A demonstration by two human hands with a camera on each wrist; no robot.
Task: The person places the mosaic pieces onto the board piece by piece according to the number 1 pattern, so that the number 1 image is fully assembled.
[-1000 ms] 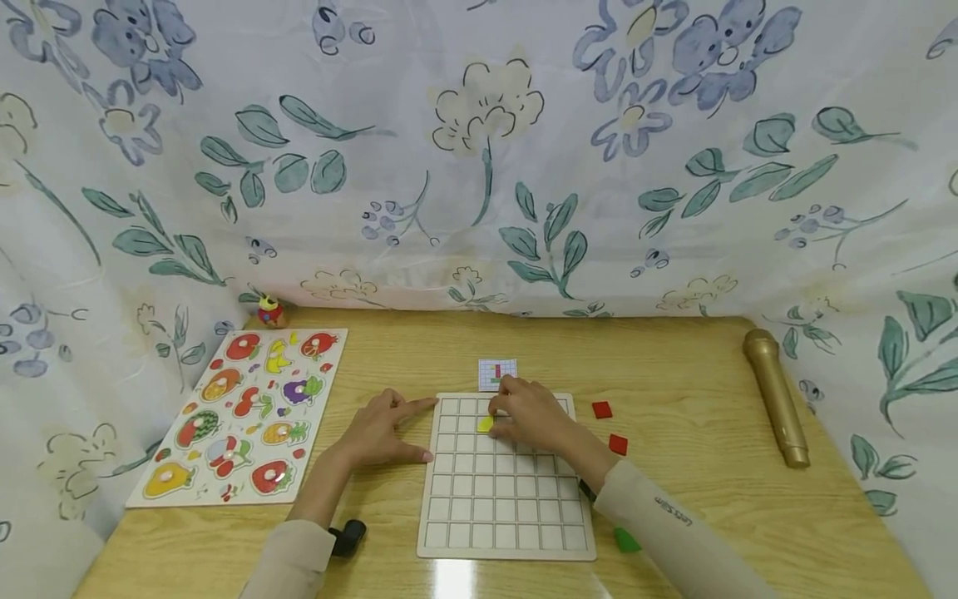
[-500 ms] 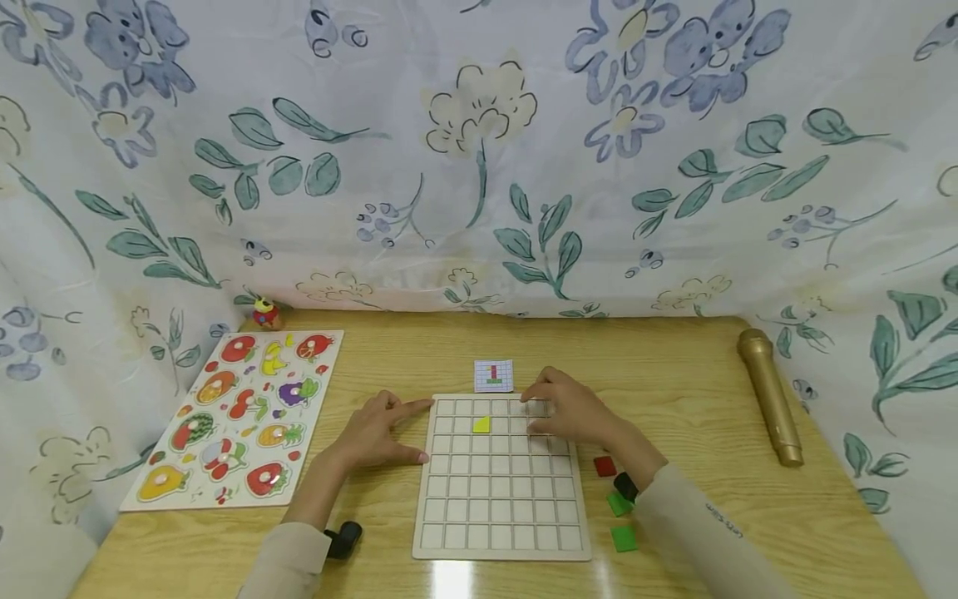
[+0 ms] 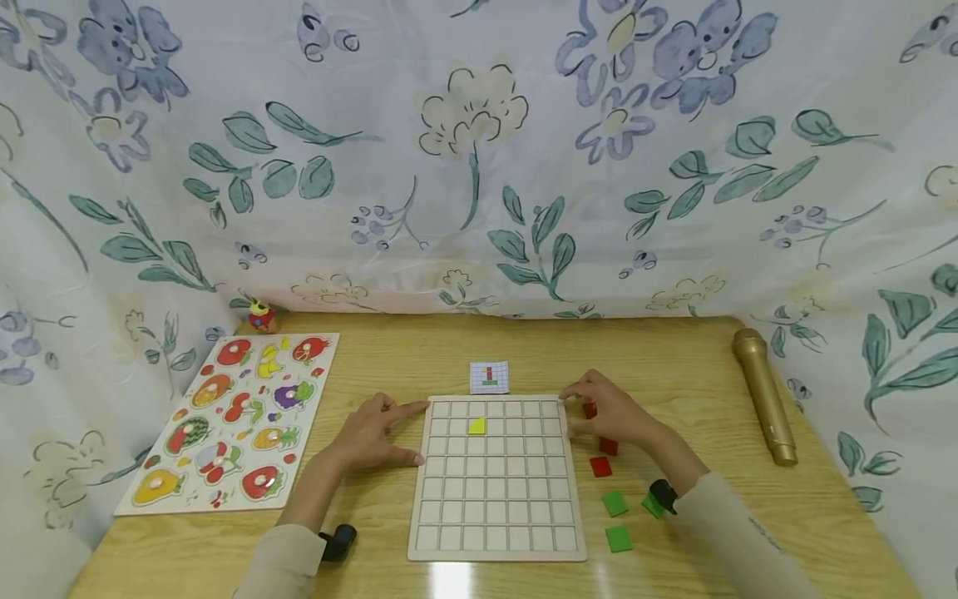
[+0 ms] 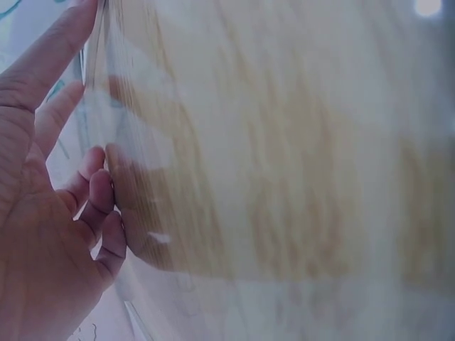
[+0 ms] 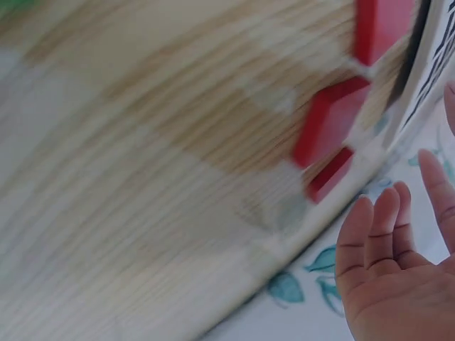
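A pale wooden grid board (image 3: 494, 489) lies flat in front of me in the head view. One yellow piece (image 3: 477, 427) with a cut corner sits in a cell of its second row from the top. My left hand (image 3: 374, 433) spreads thumb and index finger against the board's left edge; its other fingers bend loosely against the table in the left wrist view. At the upper right edge, my right hand (image 3: 609, 412) has its index finger and thumb at the board's side, the rest relaxed. Red tiles (image 3: 601, 466) lie under and beside it. Neither hand holds a piece.
A small pattern card (image 3: 489, 377) lies beyond the board. Green tiles (image 3: 619, 539) lie at its lower right. A fruit puzzle board (image 3: 232, 424) and a toy figure (image 3: 261, 317) are on the left; a gold microphone (image 3: 765, 395) lies far right.
My right hand has let go of the yellow piece and moved right, off the grid to the board's right edge. The left hand keeps its place at the left edge.
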